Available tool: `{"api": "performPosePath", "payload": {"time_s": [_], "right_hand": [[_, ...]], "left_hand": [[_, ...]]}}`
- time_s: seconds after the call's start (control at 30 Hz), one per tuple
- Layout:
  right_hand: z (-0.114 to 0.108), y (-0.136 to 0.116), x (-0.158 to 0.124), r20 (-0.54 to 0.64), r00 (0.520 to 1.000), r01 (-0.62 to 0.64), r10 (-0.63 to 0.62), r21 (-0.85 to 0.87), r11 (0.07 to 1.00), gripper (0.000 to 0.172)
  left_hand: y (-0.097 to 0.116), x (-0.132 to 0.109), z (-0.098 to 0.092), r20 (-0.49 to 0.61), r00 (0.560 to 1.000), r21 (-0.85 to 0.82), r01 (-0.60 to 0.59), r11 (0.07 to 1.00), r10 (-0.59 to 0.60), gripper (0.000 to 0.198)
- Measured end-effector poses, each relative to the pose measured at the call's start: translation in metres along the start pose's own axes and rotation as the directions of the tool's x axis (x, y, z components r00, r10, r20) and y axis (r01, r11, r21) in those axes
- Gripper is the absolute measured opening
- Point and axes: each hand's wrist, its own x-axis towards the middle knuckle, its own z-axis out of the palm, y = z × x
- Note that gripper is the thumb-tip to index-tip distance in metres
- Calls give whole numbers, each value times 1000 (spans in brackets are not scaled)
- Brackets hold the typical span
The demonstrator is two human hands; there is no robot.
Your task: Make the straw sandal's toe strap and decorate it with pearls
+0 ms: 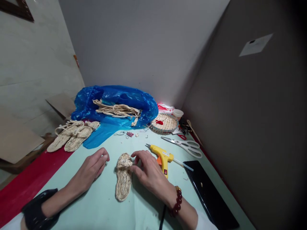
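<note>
A small woven straw slipper (123, 182) lies sole-down on the pale green table cover, its strap across the upper part. My right hand (148, 171) is at the slipper's right edge, thumb and forefinger apart beside the strap. Whether the fingertips touch it, I cannot tell. My left hand (92, 166) rests on the table to the left of the slipper, fingers curled together, with nothing visible in them. Just beyond my right hand lies a yellow glue gun (164, 156), a clear glue stick poking out of its back; my hand partly hides its trigger.
White-handled scissors (185, 145) and a black tray-like slab (211, 195) lie at right. Behind are a round woven basket (169, 121), a white cup (178, 113) and a blue plastic bag (115, 92) holding a straw bundle (117, 110). More straw slippers (79, 137) sit at left.
</note>
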Motion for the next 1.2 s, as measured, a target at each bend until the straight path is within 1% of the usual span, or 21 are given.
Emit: {"api": "performPosePath", "payload": {"time_s": [0.03, 0.07, 0.17, 0.23, 0.3, 0.37, 0.43, 0.47, 0.53, 0.63, 0.7, 0.8, 0.93, 1.03, 1.13, 1.2], "right_hand": [[3, 1, 2, 12, 1000, 14, -14, -27, 1000, 28], [6, 1, 3, 22, 999, 30, -29, -54, 998, 26], [13, 2, 5, 30, 996, 86, -83, -117, 989, 4], [13, 3, 5, 4, 992, 125, -126, -136, 983, 8], [10, 2, 2, -42, 984, 167, -174, -137, 976, 4], [6, 2, -1, -101, 970, 209, -222, -130, 969, 5], [3, 1, -3, -165, 951, 244, -262, -124, 962, 8], [2, 0, -4, -194, 941, 259, -279, -122, 958, 9], [2, 0, -5, -236, 923, 281, -303, -121, 952, 10], [3, 0, -6, -268, 908, 299, -323, -126, 946, 10], [3, 1, -6, -279, 904, 299, -323, -128, 946, 10], [1, 3, -5, -284, 906, 292, -314, -119, 949, 9], [-8, 3, -5, -294, 909, 282, -297, -95, 955, 21], [-15, -1, -6, -304, 906, 292, -296, -61, 955, 17], [-17, -6, -7, -262, 913, 314, -312, -35, 949, 8], [-17, -8, -8, -238, 915, 321, -325, -55, 945, 8]], "left_hand": [[1, 0, 1, 8, 1000, 3, -4, 1000, 4, 47], [2, 0, 1, 22, 1000, 9, -9, 1000, 9, 48], [4, -1, 3, 68, 997, 30, -50, 998, 47, 48], [5, -3, 3, 68, 995, 29, -75, 997, 73, 44], [6, -6, 4, 22, 997, 8, -74, 997, 74, 32], [7, -10, 6, -32, 998, -35, -61, 998, 60, 19], [8, -14, 10, -56, 997, -88, -66, 994, 61, 28], [9, -15, 12, -55, 996, -110, -80, 991, 75, 33], [12, -14, 15, -41, 992, -140, -126, 982, 122, 36], [17, -6, 20, -17, 979, -162, -201, 966, 201, 33], [21, 1, 23, 1, 973, -180, -225, 958, 229, 27], [25, 10, 26, 27, 977, -218, -202, 955, 213, 13], [26, 14, 28, 50, 989, -261, -118, 958, 136, 8], [24, 13, 31, 63, 992, -269, -88, 959, 109, 8], [21, 10, 35, 86, 991, -271, -74, 960, 101, 9], [18, 8, 37, 99, 990, -281, -72, 957, 104, 10]]}}
